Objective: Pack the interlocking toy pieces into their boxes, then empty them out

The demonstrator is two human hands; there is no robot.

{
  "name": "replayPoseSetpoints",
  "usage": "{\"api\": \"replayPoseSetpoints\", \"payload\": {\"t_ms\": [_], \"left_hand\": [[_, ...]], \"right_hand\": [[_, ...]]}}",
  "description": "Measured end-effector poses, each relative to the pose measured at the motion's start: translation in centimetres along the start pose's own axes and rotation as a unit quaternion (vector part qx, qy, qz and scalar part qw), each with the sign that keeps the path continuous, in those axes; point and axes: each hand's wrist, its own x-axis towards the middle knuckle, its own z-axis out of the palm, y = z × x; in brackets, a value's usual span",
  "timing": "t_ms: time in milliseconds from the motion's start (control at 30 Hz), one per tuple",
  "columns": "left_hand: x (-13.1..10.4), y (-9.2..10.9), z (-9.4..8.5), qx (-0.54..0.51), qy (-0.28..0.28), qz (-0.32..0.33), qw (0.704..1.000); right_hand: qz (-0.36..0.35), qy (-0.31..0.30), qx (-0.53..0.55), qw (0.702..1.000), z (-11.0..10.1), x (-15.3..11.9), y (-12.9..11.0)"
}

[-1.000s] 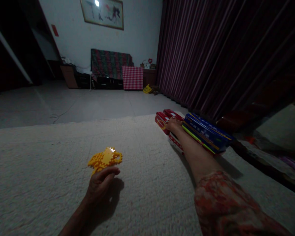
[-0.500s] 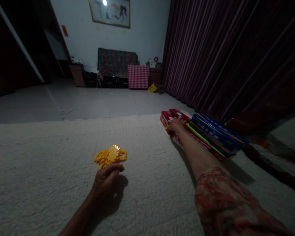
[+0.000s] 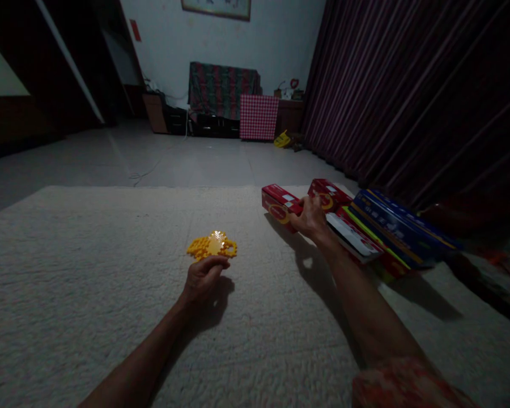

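Note:
My right hand (image 3: 312, 218) grips the end of a long red box (image 3: 280, 204), lifted a little off the pale mat, its shadow below. Just beyond it is a second red box (image 3: 326, 194). To the right lie an open-looking white-and-red box (image 3: 355, 235) and a large blue box (image 3: 395, 224) with a yellow-green edge. My left hand (image 3: 206, 277) is closed, thumb against the forefinger. Directly beyond its fingers is a yellow plastic cluster (image 3: 215, 245) with toothed edges and a loop on the right. Whether the fingers hold anything is hidden.
The pale quilted mat (image 3: 89, 272) spreads under both hands. Past its far edge runs a tiled floor (image 3: 221, 161) with a white cord (image 3: 138, 177). Against the wall stands a low cabinet (image 3: 215, 126) with cloths. Dark purple curtains (image 3: 382, 96) hang on the right.
My right hand has drawn one red box leftward, apart from the other boxes, uncovering the white-and-red box. The view has tilted down and turned left. My left hand stays by the yellow cluster.

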Motion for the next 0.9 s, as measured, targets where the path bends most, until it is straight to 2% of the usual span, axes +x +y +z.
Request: {"api": "replayPoseSetpoints", "payload": {"t_ms": [67,133,200,333,433,567,667,733,900], "left_hand": [[0.3,-0.2,-0.1,0.006,0.009,0.027,1.0],[0.6,-0.4,-0.1,0.014,0.02,0.049,0.998],[0.6,-0.5,-0.1,0.022,0.022,0.056,0.998],[0.5,-0.4,-0.2,0.045,0.038,0.082,0.995],[0.4,-0.3,-0.5,0.078,0.048,0.14,0.986],[0.6,-0.2,-0.9,0.099,0.002,0.211,0.972],[0.6,-0.4,-1.0,0.101,-0.048,0.226,0.968],[0.5,-0.6,-1.0,0.102,-0.06,0.231,0.966],[0.6,-0.6,-1.2,0.115,-0.092,0.242,0.959]], "right_hand": [[-0.02,0.011,0.056,0.998,-0.1,-2.1,1.2],[-0.045,-0.009,0.133,0.99,0.0,-3.9,2.7],[-0.059,-0.078,0.233,0.968,0.0,-5.1,4.0],[-0.057,-0.284,0.381,0.878,-0.3,-6.6,5.3],[-0.07,-0.354,0.407,0.839,-0.4,-7.0,5.4],[-0.127,-0.369,0.396,0.831,-0.1,-7.5,4.5],[-0.129,-0.385,0.406,0.819,0.1,-7.8,3.8],[-0.125,-0.393,0.405,0.816,0.1,-7.8,3.6],[-0.195,-0.381,0.322,0.845,-0.8,-7.8,3.5]]}}
